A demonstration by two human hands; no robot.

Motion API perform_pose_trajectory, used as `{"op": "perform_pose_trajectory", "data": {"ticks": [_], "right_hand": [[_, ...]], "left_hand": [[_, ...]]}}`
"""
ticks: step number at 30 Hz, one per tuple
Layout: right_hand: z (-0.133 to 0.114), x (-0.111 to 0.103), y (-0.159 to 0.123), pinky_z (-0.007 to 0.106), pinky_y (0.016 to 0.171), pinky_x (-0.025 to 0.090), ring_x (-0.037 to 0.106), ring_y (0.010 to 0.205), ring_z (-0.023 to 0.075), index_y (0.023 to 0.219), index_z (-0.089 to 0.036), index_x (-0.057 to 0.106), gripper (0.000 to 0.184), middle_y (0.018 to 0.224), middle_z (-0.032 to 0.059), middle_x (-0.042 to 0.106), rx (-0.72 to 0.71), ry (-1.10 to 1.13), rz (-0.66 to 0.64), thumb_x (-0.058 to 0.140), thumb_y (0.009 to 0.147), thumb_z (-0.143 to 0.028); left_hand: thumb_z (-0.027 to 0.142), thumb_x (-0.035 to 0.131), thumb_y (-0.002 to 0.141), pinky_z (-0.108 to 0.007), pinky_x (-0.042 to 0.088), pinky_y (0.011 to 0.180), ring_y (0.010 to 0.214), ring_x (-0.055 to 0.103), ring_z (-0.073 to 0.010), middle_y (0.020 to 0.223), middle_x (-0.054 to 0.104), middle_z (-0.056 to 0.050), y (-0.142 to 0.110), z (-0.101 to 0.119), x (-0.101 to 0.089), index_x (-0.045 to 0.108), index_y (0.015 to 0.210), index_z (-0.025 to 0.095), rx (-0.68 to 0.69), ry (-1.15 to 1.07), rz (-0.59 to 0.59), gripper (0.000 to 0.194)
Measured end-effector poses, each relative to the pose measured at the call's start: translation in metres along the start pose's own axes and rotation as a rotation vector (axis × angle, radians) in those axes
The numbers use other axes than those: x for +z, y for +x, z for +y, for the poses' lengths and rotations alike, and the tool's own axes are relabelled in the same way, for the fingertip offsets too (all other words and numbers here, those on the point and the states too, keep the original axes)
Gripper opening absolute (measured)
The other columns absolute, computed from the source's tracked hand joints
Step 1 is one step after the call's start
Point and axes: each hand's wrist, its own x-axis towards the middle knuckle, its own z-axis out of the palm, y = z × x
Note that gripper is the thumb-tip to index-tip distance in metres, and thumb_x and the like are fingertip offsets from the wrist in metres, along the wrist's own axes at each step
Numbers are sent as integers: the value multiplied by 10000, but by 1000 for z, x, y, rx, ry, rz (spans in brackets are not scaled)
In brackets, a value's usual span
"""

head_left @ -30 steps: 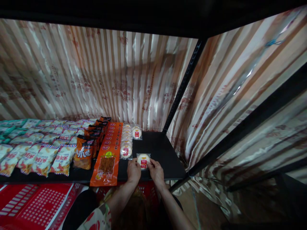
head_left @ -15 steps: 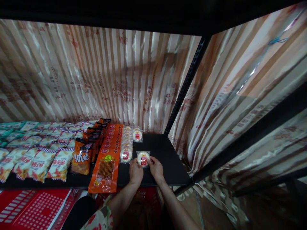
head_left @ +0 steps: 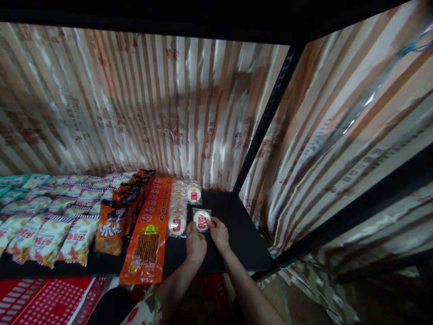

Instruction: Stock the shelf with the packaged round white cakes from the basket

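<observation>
Between my hands is a round white cake (head_left: pixel 202 220) in a clear wrapper with a red label, above the black shelf (head_left: pixel 233 239). My left hand (head_left: pixel 195 241) pinches its left lower edge, and my right hand (head_left: pixel 219 232) pinches the right side. Left of it runs a row of the same wrapped cakes (head_left: pixel 177 223), overlapping toward the back. One more wrapped cake (head_left: pixel 194 194) lies at the back, beside the far end of that row. Whether the held cake touches the shelf I cannot tell.
Long orange packets of brown sticks (head_left: pixel 147 246) lie left of the cakes, their front ends over the shelf edge. Further left stand orange-and-black snack bags (head_left: pixel 110 230) and rows of white snack bags (head_left: pixel 77 239). A black post (head_left: pixel 267 122) rises at the back right corner. Below sits a red basket (head_left: pixel 50 298).
Both hands have carried the held cake slightly toward the back, relative to the row beside it. The camera view has shifted a little. The grip stays on both sides.
</observation>
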Motion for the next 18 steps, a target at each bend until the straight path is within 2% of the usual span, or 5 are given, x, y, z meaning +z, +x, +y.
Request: {"op": "perform_pose_trajectory", "data": {"ticks": [5,11,15,18], "right_hand": [[-6,4,11,229,608,415,633,733,168,907,-206,674,255,798,40,700,3,-34,11,498,771,-332],[-13,9,25,221,678,424,628,841,164,993,-193,642,293,935,58,689,20,-120,-43,449,820,-328],[-16,12,33,224,691,429,629,850,166,1022,-183,630,307,959,66,679,22,-141,-55,436,829,-323],[-17,16,40,230,687,430,627,848,170,1027,-186,627,312,951,63,677,17,-159,-53,433,828,-329]], "left_hand": [[10,394,725,-290,274,1069,1281,341,-223,1340,413,-179,6,1,4,488,1208,35,16,-27,-18,492],[-6,388,701,-274,211,1102,1317,274,-195,1377,389,-123,17,4,7,472,1242,73,26,-41,-22,553],[-13,380,696,-281,202,1109,1319,270,-197,1414,324,-144,24,7,9,418,1281,46,13,-32,-43,590],[-9,367,703,-277,208,1109,1319,267,-201,1416,318,-148,29,8,10,435,1265,31,13,-44,-45,568]]}}
